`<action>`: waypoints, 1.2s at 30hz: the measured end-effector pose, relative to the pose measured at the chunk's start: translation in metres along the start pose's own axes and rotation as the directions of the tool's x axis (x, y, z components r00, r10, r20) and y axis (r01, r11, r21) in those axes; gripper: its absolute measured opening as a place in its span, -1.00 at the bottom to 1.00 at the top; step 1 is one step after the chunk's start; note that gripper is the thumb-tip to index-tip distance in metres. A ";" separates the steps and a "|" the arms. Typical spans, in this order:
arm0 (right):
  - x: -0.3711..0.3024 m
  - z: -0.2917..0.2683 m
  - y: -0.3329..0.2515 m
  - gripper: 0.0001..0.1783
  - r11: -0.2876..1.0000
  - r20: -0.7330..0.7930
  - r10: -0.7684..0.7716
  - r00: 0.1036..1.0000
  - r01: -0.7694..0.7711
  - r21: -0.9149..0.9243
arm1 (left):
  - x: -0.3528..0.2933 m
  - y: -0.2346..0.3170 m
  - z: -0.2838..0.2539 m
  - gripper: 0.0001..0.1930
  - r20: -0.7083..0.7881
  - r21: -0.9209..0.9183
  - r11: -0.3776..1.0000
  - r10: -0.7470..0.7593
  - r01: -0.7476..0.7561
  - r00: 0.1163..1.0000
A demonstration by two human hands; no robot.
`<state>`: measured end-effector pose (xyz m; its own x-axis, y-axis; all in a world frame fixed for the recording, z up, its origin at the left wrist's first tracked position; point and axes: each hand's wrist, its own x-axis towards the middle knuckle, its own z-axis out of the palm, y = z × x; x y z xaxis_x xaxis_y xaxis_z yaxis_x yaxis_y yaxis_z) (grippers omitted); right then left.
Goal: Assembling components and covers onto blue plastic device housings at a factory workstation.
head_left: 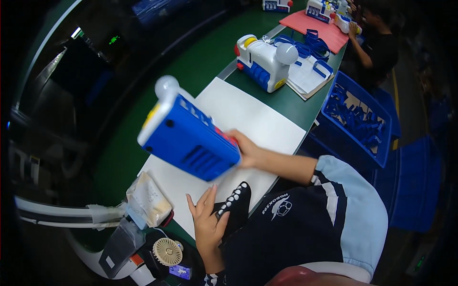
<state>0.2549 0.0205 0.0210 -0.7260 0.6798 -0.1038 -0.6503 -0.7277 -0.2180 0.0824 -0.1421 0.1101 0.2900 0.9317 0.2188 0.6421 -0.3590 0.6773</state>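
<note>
A blue-and-white plastic toy machine [191, 138] hangs tilted above a white sheet [229, 102]. Its slotted blue face is turned up, with a pale round knob at the far left end. My right hand [245, 148] grips it by the near right end, where some red shows; most of those fingers are hidden behind the toy. Below it, close to my body, my left hand [207, 220] is apart from the toy, fingers stretched and spread, holding nothing. A similar toy machine [262, 64] stands on the green table just past the sheet.
Papers [307, 76] and blue straps [317, 45] lie beyond. To the right is a blue crate [360, 114] of blue parts. A small fan [168, 251] and a wrapped packet [149, 199] sit at the near left. Far off, a person [377, 38] handles another toy on a pink mat [305, 23].
</note>
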 end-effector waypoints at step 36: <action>-0.085 0.031 -0.247 -0.23 -0.677 0.482 -0.681 0.552 -0.223 -0.701 | -0.058 -0.024 0.016 -0.71 -0.220 -0.687 0.704 -0.434 0.177 0.873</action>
<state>0.4699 0.1397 0.1136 -0.0658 0.8266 0.5589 0.7591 0.4050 -0.5097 0.0622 -0.1884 0.0699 -0.1819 0.9820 0.0516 0.0160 -0.0495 0.9986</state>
